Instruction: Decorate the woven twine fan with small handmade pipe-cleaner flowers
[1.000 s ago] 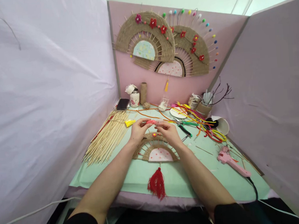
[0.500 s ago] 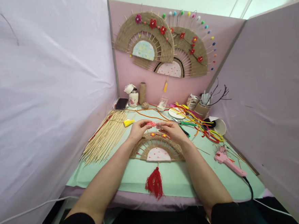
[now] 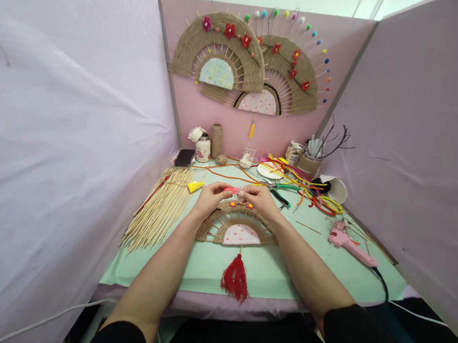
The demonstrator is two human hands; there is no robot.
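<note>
My left hand [image 3: 209, 198] and my right hand [image 3: 259, 199] meet just above a woven jute fan [image 3: 235, 224] lying on the green mat [image 3: 204, 264]. Both pinch a short pink pipe cleaner piece [image 3: 232, 190] between their fingertips. The fan has a pale dotted half-circle centre, a few small flowers along its top edge, and a red tassel [image 3: 234, 279] hanging toward me.
A pile of bamboo skewers [image 3: 161, 207] lies left. Coloured pipe cleaners [image 3: 306, 187], pliers [image 3: 280, 196] and a pink glue gun [image 3: 352, 246] lie right. Jars, twine spool and a phone stand at the back. Two finished fans [image 3: 245, 66] hang on the pink wall.
The view has shifted slightly. My hands stay together over the fan, working the pink piece, with the right fingers closer to the left.
</note>
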